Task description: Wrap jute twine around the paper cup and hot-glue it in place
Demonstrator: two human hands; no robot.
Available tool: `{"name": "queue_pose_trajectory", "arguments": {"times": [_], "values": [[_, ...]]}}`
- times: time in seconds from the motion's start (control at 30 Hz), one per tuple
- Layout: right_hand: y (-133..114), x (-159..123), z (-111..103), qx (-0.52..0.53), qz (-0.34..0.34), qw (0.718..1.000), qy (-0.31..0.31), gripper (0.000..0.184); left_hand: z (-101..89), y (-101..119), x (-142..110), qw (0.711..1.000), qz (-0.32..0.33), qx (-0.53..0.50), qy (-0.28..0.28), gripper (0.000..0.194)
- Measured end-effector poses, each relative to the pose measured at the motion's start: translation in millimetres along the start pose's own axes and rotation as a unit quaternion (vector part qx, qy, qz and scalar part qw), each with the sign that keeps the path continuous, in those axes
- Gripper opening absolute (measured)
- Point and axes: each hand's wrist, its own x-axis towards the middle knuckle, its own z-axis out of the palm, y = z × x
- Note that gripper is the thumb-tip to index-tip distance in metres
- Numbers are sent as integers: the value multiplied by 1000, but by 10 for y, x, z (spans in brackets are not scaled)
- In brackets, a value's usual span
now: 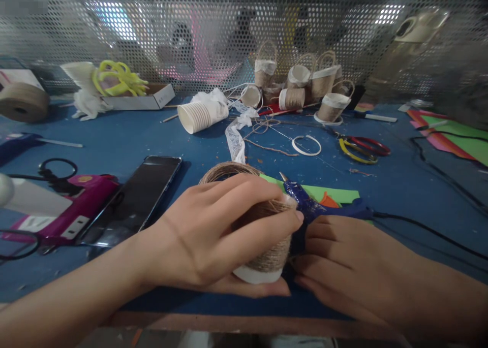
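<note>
Gripping the twine-wrapped cup (270, 256) lower centre of the frame with our left hand (213, 228), we've got our right hand (346, 266) curled at lower right, can't tell if it's pinching anything.

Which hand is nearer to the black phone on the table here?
Left. The left hand, gripping the twine-wrapped cup, is just to the right of the phone; the right hand is farther right, beyond the cup.
</note>
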Motion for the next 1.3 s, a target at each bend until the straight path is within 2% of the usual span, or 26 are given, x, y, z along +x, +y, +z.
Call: {"name": "queue_pose_trajectory", "arguments": {"times": [0.23,0.47,0.67,0.8,1.3], "values": [[0,14,-23,7,0,1000,4,46,-16,15,-8,1000,-19,8,-2,49],[-15,-9,-47,31,32,999,-8,48,3,-3,2,1000,-12,3,9,55],[5,14,-25,-5,22,996,90,43,-4,-1,3,1000,-26,15,7,54],[-1,32,-51,-10,13,992,124,39,-19,6,-5,999,-30,19,12,54],[-2,22,-36,-21,10,992,126,36,-8,11,-3,999,-25,20,13,54]]}}
